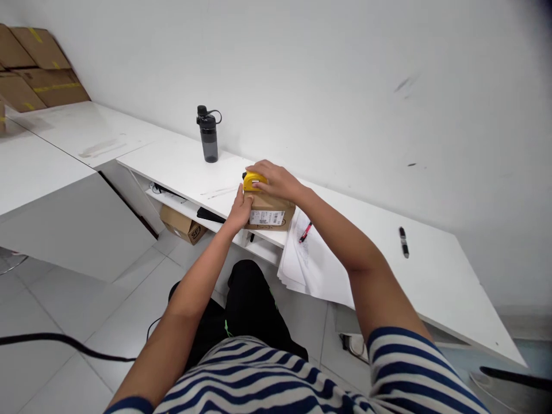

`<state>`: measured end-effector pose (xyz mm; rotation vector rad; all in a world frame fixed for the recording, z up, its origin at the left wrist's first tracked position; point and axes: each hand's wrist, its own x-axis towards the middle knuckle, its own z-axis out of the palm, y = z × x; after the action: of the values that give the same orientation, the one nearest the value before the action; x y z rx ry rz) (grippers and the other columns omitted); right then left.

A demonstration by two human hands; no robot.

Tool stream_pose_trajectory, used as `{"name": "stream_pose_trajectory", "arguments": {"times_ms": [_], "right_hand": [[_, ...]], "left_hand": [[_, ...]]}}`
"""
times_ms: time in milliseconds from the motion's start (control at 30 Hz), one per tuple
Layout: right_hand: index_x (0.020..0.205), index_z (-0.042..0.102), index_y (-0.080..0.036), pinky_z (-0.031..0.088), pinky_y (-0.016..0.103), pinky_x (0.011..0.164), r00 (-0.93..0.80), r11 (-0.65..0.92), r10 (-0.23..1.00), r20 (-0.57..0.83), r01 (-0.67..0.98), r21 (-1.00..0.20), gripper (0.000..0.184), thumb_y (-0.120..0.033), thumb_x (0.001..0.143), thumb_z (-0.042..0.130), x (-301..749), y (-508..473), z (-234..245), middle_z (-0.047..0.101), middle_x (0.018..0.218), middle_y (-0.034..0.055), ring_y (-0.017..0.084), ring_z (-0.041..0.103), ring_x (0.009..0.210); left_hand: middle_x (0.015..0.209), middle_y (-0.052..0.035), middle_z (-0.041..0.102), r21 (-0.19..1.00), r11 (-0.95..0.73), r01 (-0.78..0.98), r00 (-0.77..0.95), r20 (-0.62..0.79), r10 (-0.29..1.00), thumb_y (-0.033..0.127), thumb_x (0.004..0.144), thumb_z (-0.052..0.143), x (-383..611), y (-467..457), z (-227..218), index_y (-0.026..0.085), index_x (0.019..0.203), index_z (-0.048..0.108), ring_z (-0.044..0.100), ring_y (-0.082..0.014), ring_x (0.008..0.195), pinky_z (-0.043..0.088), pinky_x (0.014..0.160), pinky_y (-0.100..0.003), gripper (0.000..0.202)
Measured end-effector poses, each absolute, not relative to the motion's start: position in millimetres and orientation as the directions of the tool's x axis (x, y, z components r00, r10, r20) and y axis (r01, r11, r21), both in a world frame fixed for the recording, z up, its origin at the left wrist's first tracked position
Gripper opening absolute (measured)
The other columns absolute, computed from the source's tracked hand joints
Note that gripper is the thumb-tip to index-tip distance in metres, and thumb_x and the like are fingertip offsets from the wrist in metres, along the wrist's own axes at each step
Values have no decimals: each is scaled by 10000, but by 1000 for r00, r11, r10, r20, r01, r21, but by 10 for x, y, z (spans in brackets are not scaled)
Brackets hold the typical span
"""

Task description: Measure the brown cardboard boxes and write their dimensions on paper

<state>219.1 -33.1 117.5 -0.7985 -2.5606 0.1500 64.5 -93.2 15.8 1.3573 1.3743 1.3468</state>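
Observation:
My right hand (276, 179) grips a yellow tape measure (253, 181) from above and behind. It holds the tape measure at the top of a small brown cardboard box (269, 201). A white printed label (266, 217) covers part of the box's near side. My left hand (240, 210) is closed at the box's left edge, its thumb on the cardboard and its fingers along the left side, close to the tape measure. Whether any of the tape blade is pulled out, I cannot tell.
Right of the box, a red pen (306, 232) lies on a stack of papers (323, 270) that overhangs the front edge. A dark water bottle (209, 138) stands to the left, and a black marker (403, 242) lies far right. Another carton (183, 224) sits below the white desk (166, 155).

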Motion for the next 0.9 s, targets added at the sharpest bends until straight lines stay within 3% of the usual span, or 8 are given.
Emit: {"name": "stream_pose_trajectory", "arguments": {"times_ms": [133, 267, 400, 533, 633, 767, 833, 900], "right_hand": [[1553, 381, -328, 503, 524, 1084, -603, 783, 593, 533, 585, -211, 567, -424, 1001, 472, 2514, -571, 1262, 497, 1490, 86, 333, 472, 1388], [1633, 46, -401, 521, 560, 1058, -372, 686, 649, 664, 663, -299, 710, -576, 1022, 364, 2971, -827, 1177, 297, 1623, 70, 376, 338, 1495], [1629, -53, -386, 494, 615, 1057, -200, 602, 661, 723, 716, -353, 739, -604, 1022, 307, 3330, -1070, 938, 207, 1645, 102, 438, 275, 1518], [1634, -86, -339, 439, 633, 1115, -59, 471, 731, 680, 764, -440, 753, -612, 1015, 245, 3294, -1446, 636, 228, 1636, 146, 439, 267, 1524], [1618, -160, -324, 405, 578, 1170, -23, 486, 764, 645, 679, -550, 710, -585, 1020, 121, 3171, -1695, 415, 278, 1625, 159, 352, 318, 1522], [1625, -59, -293, 402, 521, 1174, -224, 585, 796, 563, 525, -619, 653, -541, 1036, 78, 3410, -1600, 179, 468, 1546, 153, 275, 455, 1440], [1623, 96, -283, 448, 489, 1115, -279, 534, 838, 469, 593, -602, 596, -477, 1060, 101, 3694, -1353, 78, 630, 1373, 130, 258, 579, 1302], [1578, 306, -239, 500, 448, 1002, -271, 415, 897, 350, 789, -454, 541, -392, 1072, 190, 3967, -1065, -28, 689, 1231, 137, 265, 651, 1150]], "left_hand": [[1648, -121, 377, 951, -122, 285, -231, 192, 954, 454, 965, 483, 763, -780, 134, 156, 1584, 324, 338, -269, 1536, 221, 1279, -395, 706], [1545, -132, 516, 884, -212, 417, -142, 293, 946, 445, 947, 525, 749, -484, 288, 161, 1441, 537, 380, -291, 1503, 179, 1293, -398, 570], [1651, -104, 352, 794, -396, 462, -136, 505, 853, 520, 922, 576, 857, -646, 583, 210, 1474, 475, 199, -300, 1579, 67, 1311, -451, 641], [1525, -92, 517, 838, -513, 185, 134, 496, 858, 674, 944, 452, 1359, -1381, 725, 255, 1447, 495, 401, -304, 1492, 316, 1248, -462, 656], [1356, -109, 648, 955, -290, -69, 251, 297, 921, 735, 880, 522, 1782, -1757, 632, 245, 1357, 569, 555, -332, 1359, 494, 1116, -450, 686], [1130, -116, 722, 979, -104, -178, 94, 122, 988, 743, 794, 630, 1982, -1693, 342, 189, 1213, 601, 715, -277, 1031, 632, 775, -360, 695], [1049, -108, 724, 990, -65, -123, 93, 77, 993, 744, 761, 651, 1905, -1548, 193, 171, 1139, 604, 724, -238, 891, 597, 631, -301, 689], [974, -90, 725, 999, -53, 1, 177, 52, 983, 714, 729, 687, 1779, -1422, 75, 164, 1060, 616, 710, -215, 827, 573, 634, -289, 646]]}}
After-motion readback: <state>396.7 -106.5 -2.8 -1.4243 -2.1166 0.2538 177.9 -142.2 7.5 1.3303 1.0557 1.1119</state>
